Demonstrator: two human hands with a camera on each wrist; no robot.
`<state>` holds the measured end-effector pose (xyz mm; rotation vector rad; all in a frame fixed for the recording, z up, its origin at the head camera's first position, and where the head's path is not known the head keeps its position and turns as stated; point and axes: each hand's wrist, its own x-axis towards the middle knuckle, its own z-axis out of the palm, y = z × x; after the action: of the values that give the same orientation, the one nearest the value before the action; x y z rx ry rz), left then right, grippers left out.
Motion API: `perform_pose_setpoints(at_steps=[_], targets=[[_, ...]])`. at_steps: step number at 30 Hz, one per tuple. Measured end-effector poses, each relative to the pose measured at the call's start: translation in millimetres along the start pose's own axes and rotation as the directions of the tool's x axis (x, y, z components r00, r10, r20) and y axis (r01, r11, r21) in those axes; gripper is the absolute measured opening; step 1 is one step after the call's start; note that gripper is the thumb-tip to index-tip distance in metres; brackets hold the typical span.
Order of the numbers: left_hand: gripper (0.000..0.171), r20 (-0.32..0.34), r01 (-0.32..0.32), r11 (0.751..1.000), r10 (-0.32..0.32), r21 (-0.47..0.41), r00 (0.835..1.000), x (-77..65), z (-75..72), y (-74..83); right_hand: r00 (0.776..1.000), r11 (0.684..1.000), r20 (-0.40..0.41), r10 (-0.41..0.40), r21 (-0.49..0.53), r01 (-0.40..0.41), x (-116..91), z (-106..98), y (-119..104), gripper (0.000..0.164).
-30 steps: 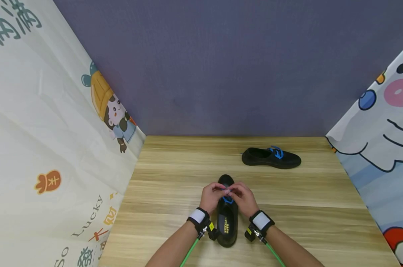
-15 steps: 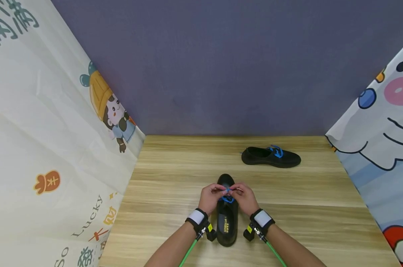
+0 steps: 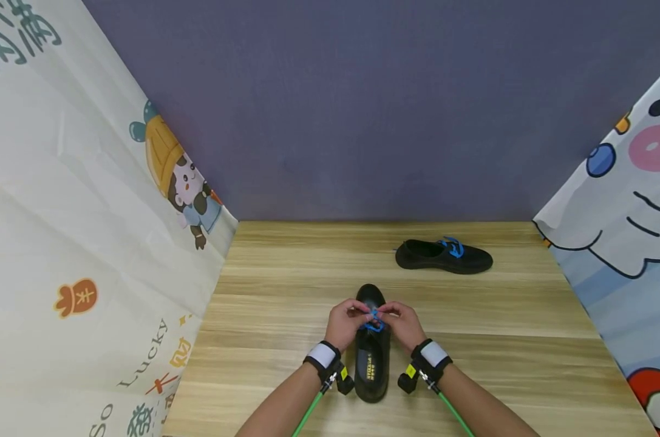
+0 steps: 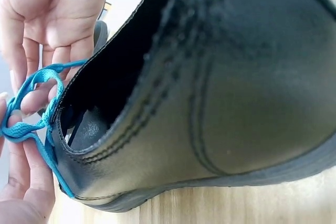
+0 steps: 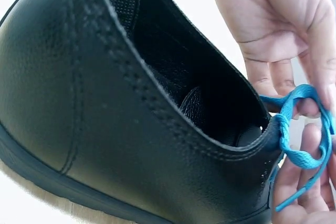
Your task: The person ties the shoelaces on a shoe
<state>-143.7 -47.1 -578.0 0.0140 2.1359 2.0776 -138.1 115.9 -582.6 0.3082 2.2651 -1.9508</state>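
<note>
A black lace-up shoe (image 3: 371, 373) stands on the wooden surface, toe pointing away from me. My left hand (image 3: 343, 325) and right hand (image 3: 405, 325) come in from either side over its front. Each pinches part of the blue shoelace (image 3: 374, 325) between thumb and fingertips. In the left wrist view, the lace (image 4: 48, 121) forms a curling loop at the top of the shoe's tongue area. From the right wrist, the looped lace (image 5: 304, 156) shows a loose end hanging downward. The fingertips nearly meet above the shoe.
A second black shoe (image 3: 428, 258) with a blue lace lies behind and to the right, toe pointing right. Patterned white cloth (image 3: 89, 230) borders the left, another printed cloth (image 3: 630, 243) the right. A grey-purple panel (image 3: 384, 121) rises at the back of the wooden surface (image 3: 286, 267).
The fingertips have drawn slightly apart, my right hand shifting a little right. More of the blue lace now shows between the hands. Both shoes stay in place.
</note>
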Motion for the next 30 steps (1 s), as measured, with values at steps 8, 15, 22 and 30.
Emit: perform_pose_setpoints(at_steps=[8,15,22,30], targets=[[0.011,0.016,-0.011,1.000,0.011,0.014,1.000,-1.9,1.1,4.1,1.000,1.000,0.018,0.003,0.004,-0.004,2,-1,3,0.013],[0.010,0.023,-0.015,1.000,0.015,0.015,1.000,-11.7,1.8,30.8,0.992,0.971,0.062,-0.107,-0.208,0.117,4,-4,1,0.012],[0.011,-0.003,-0.001,1.000,0.001,0.023,1.000,1.0,7.4,3.6,0.970,0.917,0.127,-0.208,-0.319,0.239,-5,-7,-8,0.011],[0.010,0.006,-0.006,1.000,0.006,0.028,1.000,5.7,11.9,-3.3,0.973,0.943,0.185,-0.138,-0.274,0.186,-2,-10,-2,0.019]])
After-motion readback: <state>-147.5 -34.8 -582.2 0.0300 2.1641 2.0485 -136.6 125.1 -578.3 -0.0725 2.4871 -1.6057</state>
